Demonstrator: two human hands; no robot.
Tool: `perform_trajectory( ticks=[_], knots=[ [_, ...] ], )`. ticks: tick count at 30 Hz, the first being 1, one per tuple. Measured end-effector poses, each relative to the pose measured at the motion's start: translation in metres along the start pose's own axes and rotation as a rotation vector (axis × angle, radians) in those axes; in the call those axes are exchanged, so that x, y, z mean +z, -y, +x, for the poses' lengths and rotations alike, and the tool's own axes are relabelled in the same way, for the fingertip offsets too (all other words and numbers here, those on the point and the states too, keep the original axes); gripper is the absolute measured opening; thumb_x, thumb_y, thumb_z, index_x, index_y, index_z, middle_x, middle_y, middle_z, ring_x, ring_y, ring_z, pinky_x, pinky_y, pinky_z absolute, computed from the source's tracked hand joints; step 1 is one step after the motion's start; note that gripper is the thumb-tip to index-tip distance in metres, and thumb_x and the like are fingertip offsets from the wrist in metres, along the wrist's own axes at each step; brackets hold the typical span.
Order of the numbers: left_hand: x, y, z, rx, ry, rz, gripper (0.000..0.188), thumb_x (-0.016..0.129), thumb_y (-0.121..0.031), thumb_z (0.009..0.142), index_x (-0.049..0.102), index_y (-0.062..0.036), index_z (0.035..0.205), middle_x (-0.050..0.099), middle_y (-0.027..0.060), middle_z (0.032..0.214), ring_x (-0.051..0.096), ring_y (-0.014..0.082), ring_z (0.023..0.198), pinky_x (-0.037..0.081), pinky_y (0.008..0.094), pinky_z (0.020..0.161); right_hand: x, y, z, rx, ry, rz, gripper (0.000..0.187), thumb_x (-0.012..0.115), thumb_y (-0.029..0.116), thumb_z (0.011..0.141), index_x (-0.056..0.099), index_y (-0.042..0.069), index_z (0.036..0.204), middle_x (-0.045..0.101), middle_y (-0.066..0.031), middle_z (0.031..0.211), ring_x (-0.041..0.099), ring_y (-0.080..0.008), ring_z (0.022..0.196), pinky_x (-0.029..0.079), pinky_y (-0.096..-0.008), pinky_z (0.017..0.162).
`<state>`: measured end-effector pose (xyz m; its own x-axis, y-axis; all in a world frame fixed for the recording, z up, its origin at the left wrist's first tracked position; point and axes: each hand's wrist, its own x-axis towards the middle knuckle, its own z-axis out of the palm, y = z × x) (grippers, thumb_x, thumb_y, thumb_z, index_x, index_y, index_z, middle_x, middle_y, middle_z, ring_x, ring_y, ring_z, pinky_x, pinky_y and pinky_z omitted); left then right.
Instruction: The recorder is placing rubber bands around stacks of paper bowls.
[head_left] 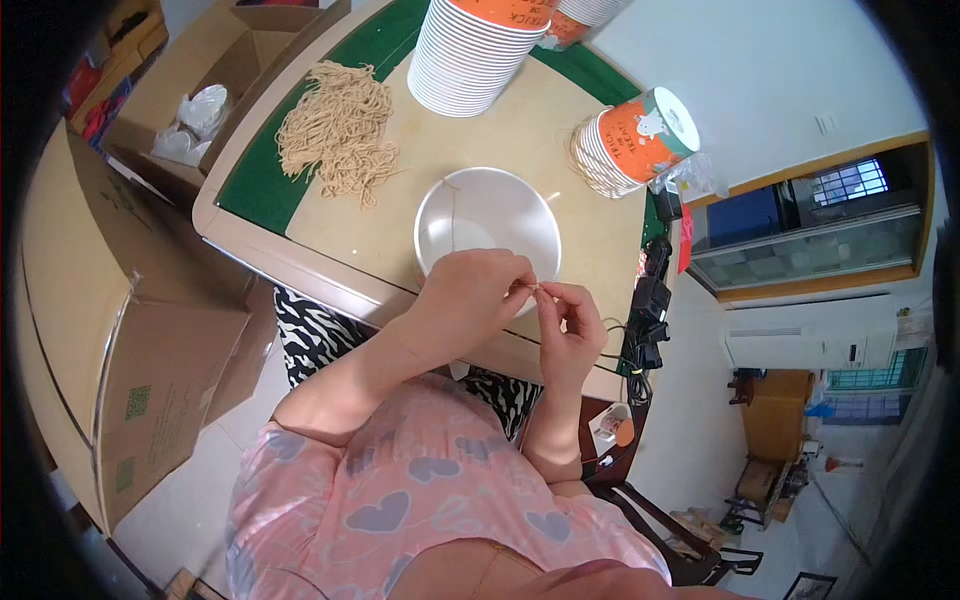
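Observation:
A white paper bucket [535, 218] stands on the table right in front of me, its round mouth toward me. A thin tan cord [453, 215] hangs down its inner wall on the left. Over the bucket's near rim, my left hand [482, 288] and my right hand [570, 325] meet fingertip to fingertip. Both are closed in a pinch on a thin bit of cord, most of it hidden by the fingers. The near side of the bucket is covered by my hands. A loose heap of tan cords [338, 135] lies to the far left.
A tall stack of orange and white buckets [470, 65] stands behind. Another stack [635, 145] lies tipped at the right with cords looped at its end. Black power adapters [650, 308] line the table's right edge. Cardboard boxes [165, 370] stand on the left.

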<state>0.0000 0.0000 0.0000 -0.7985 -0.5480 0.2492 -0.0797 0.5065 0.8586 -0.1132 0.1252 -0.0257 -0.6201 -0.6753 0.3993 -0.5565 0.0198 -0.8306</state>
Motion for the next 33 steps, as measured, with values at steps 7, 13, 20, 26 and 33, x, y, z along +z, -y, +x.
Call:
perform_trajectory(
  ticks=[7,13,20,26,33],
  knots=[
    [0.003,-0.012,0.003,0.056,-0.03,-0.083,0.011,0.063,-0.015,0.081,0.065,-0.0045,0.083,0.063,0.0102,0.075,0.063,0.027,0.069,0.049,0.0354,0.061,-0.009,0.011,0.007,-0.038,0.017,0.024,0.014,0.063,-0.008,0.08,0.06,0.001,0.09,0.057,-0.0007,0.083,0.042,-0.0027,0.059,0.033,-0.0167,0.053],
    [-0.01,-0.027,0.014,0.267,-0.147,0.04,0.006,0.061,-0.011,0.081,0.06,-0.0054,0.079,0.06,0.0087,0.073,0.061,0.0282,0.068,0.048,0.037,0.058,-0.012,-0.005,0.003,-0.011,0.02,0.07,0.016,0.062,-0.009,0.077,0.057,0.004,0.084,0.052,-0.0007,0.086,0.04,-0.0036,0.056,0.031,-0.0179,0.051],
    [-0.012,-0.044,0.015,0.313,-0.132,0.009,0.004,0.063,-0.006,0.079,0.06,-0.0053,0.081,0.061,0.0096,0.076,0.061,0.0292,0.069,0.047,0.0358,0.059,-0.017,-0.032,-0.009,0.132,0.045,0.077,0.019,0.063,-0.009,0.076,0.057,0.004,0.088,0.051,-0.0002,0.084,0.042,-0.0051,0.061,0.034,-0.0186,0.054],
    [-0.004,-0.051,0.022,0.391,0.006,0.016,0.006,0.059,-0.011,0.082,0.057,-0.0058,0.083,0.059,0.0092,0.075,0.06,0.0292,0.07,0.046,0.0393,0.06,-0.033,0.014,0.016,-0.169,0.002,0.098,0.027,0.064,-0.013,0.074,0.06,-0.001,0.098,0.061,-0.0118,0.101,0.058,-0.0186,0.097,0.044,-0.0314,0.09],
    [-0.021,0.009,0.07,0.345,-0.263,0.315,0.005,0.057,-0.005,0.078,0.058,-0.0036,0.083,0.062,0.0131,0.078,0.062,0.0304,0.075,0.049,0.0393,0.064,-0.034,-0.037,0.08,0.107,0.034,0.047,0.007,0.061,0.005,0.089,0.06,-0.001,0.093,0.063,-0.0058,0.092,0.061,-0.0114,0.085,0.048,-0.0235,0.077]
  ],
)
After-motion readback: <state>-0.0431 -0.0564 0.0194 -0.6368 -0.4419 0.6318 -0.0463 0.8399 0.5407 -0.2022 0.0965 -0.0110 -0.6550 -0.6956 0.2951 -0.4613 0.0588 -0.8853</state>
